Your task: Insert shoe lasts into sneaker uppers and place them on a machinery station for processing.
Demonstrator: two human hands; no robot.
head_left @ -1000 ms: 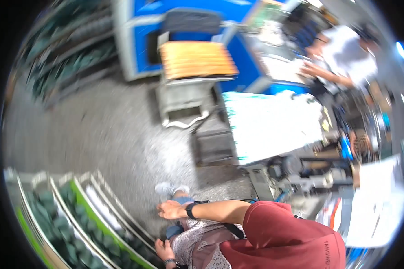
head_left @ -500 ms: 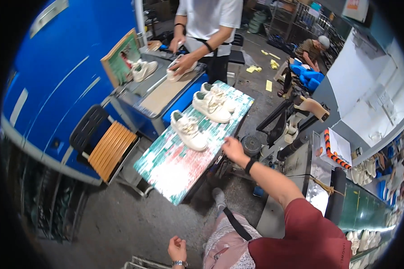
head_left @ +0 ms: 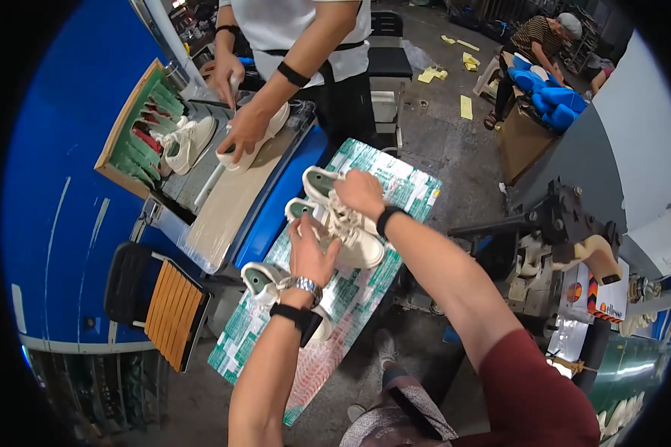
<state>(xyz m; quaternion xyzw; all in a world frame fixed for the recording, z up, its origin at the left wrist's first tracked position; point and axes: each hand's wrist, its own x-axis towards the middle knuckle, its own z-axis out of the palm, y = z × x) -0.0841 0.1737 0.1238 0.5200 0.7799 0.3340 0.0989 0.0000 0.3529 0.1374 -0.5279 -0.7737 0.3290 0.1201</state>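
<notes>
Three white lace-up sneakers with green insoles rest on a narrow table (head_left: 417,179) covered in green, white and pink printed sheets. My right hand (head_left: 360,194) has its fingers curled at the collar and tongue of the farthest sneaker (head_left: 318,179). Against the near side of the middle sneaker (head_left: 361,249) lies my left hand (head_left: 313,253), its fingers spread and its thumb apart, near the collar. My left wrist and watch partly cover the nearest sneaker (head_left: 259,280), whose heel end shows at the left.
Across from me a person in a white shirt (head_left: 298,45) handles another white sneaker (head_left: 265,141) on a bench (head_left: 224,216). A wooden-slat chair (head_left: 175,313) stands at left. A black metal machine arm (head_left: 559,231) juts in at right. Farther back, someone sits by blue pieces (head_left: 548,97).
Both hands have come forward over the table to the two farther sneakers. The view has shifted closer to the table, and the person opposite still handles a shoe.
</notes>
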